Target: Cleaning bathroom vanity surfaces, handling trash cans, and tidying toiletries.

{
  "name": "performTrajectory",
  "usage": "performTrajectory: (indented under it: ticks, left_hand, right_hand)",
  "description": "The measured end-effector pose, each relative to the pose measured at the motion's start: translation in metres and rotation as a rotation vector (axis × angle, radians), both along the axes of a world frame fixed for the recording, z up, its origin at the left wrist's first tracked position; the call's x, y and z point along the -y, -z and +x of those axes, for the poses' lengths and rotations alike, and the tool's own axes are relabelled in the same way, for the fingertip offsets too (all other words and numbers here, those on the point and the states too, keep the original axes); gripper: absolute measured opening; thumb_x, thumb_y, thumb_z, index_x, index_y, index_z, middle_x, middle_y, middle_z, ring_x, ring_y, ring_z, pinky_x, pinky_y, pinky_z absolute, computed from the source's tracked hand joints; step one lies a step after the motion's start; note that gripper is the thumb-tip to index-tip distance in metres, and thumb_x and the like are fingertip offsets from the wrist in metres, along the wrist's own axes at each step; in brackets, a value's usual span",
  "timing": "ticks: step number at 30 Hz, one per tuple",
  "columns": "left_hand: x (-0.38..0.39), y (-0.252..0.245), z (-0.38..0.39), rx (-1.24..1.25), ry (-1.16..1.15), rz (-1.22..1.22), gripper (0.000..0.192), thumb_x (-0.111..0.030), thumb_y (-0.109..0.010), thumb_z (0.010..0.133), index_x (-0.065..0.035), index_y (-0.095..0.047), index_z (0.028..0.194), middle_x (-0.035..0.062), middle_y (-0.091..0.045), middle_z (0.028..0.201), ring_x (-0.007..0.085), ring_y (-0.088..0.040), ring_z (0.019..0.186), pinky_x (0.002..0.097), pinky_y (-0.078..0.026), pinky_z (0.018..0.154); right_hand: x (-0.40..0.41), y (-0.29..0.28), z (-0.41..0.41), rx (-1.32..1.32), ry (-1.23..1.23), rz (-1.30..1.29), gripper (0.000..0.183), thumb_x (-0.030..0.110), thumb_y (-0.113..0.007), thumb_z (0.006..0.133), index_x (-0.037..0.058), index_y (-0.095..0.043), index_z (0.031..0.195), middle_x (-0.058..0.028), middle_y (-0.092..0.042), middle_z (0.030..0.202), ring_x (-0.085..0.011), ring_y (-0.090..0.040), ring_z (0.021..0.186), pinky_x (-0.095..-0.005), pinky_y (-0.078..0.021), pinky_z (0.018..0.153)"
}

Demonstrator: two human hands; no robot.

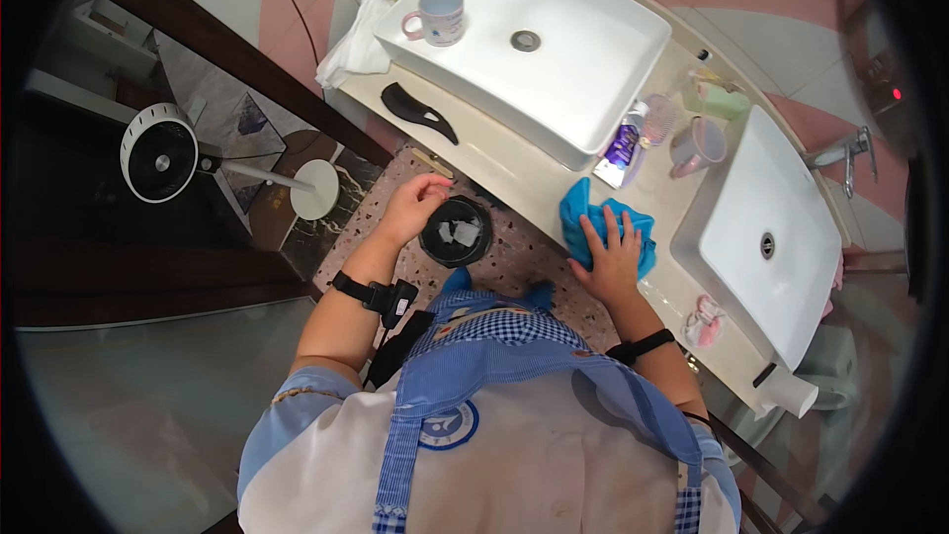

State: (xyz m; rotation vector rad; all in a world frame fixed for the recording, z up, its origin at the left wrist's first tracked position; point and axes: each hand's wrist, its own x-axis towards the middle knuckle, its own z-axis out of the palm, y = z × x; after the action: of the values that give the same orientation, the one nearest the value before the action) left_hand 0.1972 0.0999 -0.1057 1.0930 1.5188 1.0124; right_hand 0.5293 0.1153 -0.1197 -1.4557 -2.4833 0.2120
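My right hand (612,259) lies spread over a bunched blue cloth (576,216), pressing it onto the beige countertop (511,196) near its front edge. The cloth sits between two white rectangular basins. My left hand (415,206) hangs in front of the counter, fingers loosely bent, with nothing visible in it. Below that hand, a black waste bin (483,237) with crumpled white scraps inside stands on the floor. Just behind the cloth are a purple-and-white squeeze tube (621,152) and a translucent cup (700,144).
A mug (442,18) stands inside the left basin (593,22). A black comb (419,111) and white cloth (356,48) lie left. By the right basin (786,193) are hair ties (704,322) and a paper roll (792,393). A pedestal fan (159,153) stands beyond the doorway.
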Motion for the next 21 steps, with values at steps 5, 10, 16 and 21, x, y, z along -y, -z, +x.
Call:
performTrajectory:
  ticks: [5,10,16,21]
  left_hand:
    - [-0.020,0.020,-0.066,-0.136,0.010,-0.007,0.018,-0.006,-0.053,0.080,-0.0017,-0.056,0.098,-0.0004,-0.055,0.078,0.0084,-0.052,0.073,0.0222,-0.043,0.067]
    - [-0.066,0.017,-0.115,-0.340,0.018,0.000,0.014,-0.006,-0.054,0.078,-0.0021,-0.060,0.089,-0.0023,-0.054,0.069,0.0061,-0.047,0.064,0.0196,-0.040,0.060]
    - [-0.115,0.018,-0.153,-0.953,0.106,0.173,0.032,-0.015,-0.057,0.069,-0.0162,-0.059,0.101,0.0115,-0.055,0.102,0.0288,-0.051,0.095,0.0370,-0.043,0.080]
    - [-0.134,0.019,-0.142,-1.115,0.251,0.173,0.041,-0.016,-0.060,0.067,-0.0239,-0.057,0.107,0.0114,-0.044,0.118,0.0306,-0.039,0.112,0.0434,-0.035,0.090]
  right_hand:
    - [-0.008,0.027,-0.005,0.086,0.069,-0.025,0.066,0.025,-0.073,0.055,0.0212,-0.050,0.116,-0.0105,-0.045,0.117,-0.0349,-0.036,0.112,-0.0571,-0.0242,0.093]
    - [0.002,0.026,0.012,-0.004,0.158,0.122,0.057,0.009,-0.070,0.050,0.0126,-0.055,0.105,-0.0116,-0.049,0.105,-0.0337,-0.043,0.097,-0.0470,-0.0333,0.086]
    - [0.024,-0.001,0.035,0.241,0.257,0.284,0.047,0.001,-0.062,0.055,0.0110,-0.057,0.101,-0.0117,-0.050,0.104,-0.0348,-0.044,0.097,-0.0469,-0.0344,0.086]
    - [0.034,0.005,0.045,0.281,0.274,0.220,0.045,0.001,-0.060,0.058,0.0109,-0.056,0.101,-0.0117,-0.050,0.105,-0.0344,-0.044,0.098,-0.0480,-0.0338,0.087]
